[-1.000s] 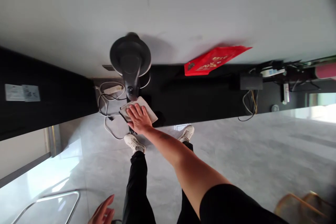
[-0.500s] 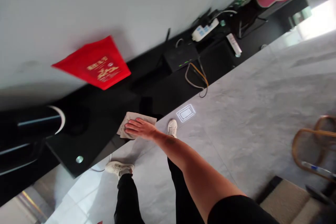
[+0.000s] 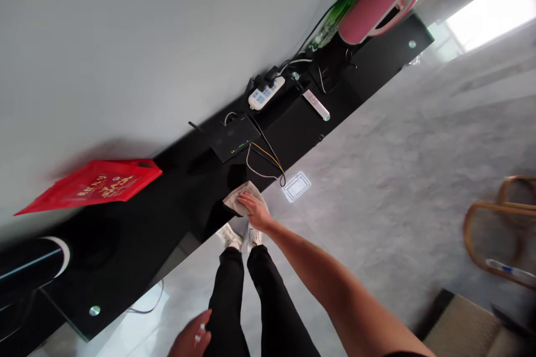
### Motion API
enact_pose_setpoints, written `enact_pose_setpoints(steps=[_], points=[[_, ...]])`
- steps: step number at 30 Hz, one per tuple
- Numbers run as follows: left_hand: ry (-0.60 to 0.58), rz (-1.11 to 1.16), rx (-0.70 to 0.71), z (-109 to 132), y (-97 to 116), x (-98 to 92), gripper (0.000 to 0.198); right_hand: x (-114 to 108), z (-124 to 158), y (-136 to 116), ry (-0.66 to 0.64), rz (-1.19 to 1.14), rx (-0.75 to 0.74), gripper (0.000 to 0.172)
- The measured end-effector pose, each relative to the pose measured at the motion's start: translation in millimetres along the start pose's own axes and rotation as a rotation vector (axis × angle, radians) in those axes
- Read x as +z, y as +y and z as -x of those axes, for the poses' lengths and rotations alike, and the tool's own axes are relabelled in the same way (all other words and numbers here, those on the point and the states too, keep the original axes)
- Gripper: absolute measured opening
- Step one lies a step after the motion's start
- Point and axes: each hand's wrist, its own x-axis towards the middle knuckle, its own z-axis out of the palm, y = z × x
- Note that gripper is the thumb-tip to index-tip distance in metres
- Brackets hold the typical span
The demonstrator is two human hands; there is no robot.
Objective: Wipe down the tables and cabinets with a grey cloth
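My right hand [image 3: 254, 211] presses a beige cloth [image 3: 234, 199] onto the glossy black shelf top [image 3: 180, 201] near its front edge, fingers over the cloth. Just beyond the hand lie a grey and a yellow cable [image 3: 268, 157], running from a black router [image 3: 234, 136] with green lights. My left hand [image 3: 192, 337] hangs low at the bottom edge of the view, away from the shelf. Its fingers are curled around a small white thing [image 3: 199, 336] that I cannot make out.
A red bag [image 3: 100, 183] leans against the wall at left. Further right are a white power strip [image 3: 267, 93], a remote control [image 3: 316, 105], a pink kettle [image 3: 374, 5] and green bottles [image 3: 341, 14]. A rattan chair [image 3: 481, 223] stands on the floor at right.
My right hand and the cloth have moved right along the shelf, closer to the router's cables. My feet have come together, and my left hand has come further into view.
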Motion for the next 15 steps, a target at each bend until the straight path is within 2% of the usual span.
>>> enact_pose_setpoints(steps=[2, 4, 6, 8, 10, 12, 15], points=[[0.055, 0.063, 0.023, -39.0, 35.4, -22.8, 0.052, -9.8, 12.9, -10.5, 0.147, -0.284, 0.187, 0.047], [0.066, 0.101, 0.087, -90.9, 78.7, -51.0, 0.058, -32.3, 16.4, -20.4, 0.238, -0.359, 0.273, 0.041], [0.127, 0.162, 0.156, -149.9, 126.4, -81.9, 0.061, -63.3, 5.0, -30.8, 0.294, -0.362, 0.293, 0.045], [0.238, 0.231, 0.204, -208.5, 174.9, -111.4, 0.068, -95.8, -23.2, -42.9, 0.375, -0.339, 0.261, 0.051], [0.380, 0.285, 0.213, -261.2, 221.8, -136.2, 0.067, -122.7, -65.9, -56.3, 0.465, -0.150, 0.114, 0.057], [0.459, 0.364, 0.169, -305.6, 264.9, -155.0, 0.065, -138.4, -116.4, -69.0, 0.485, 0.189, -0.080, 0.063], [0.464, 0.601, 0.077, -355.9, 317.9, -172.8, 0.054, -137.1, -185.2, -82.6, 0.306, 0.620, -0.210, 0.074]])
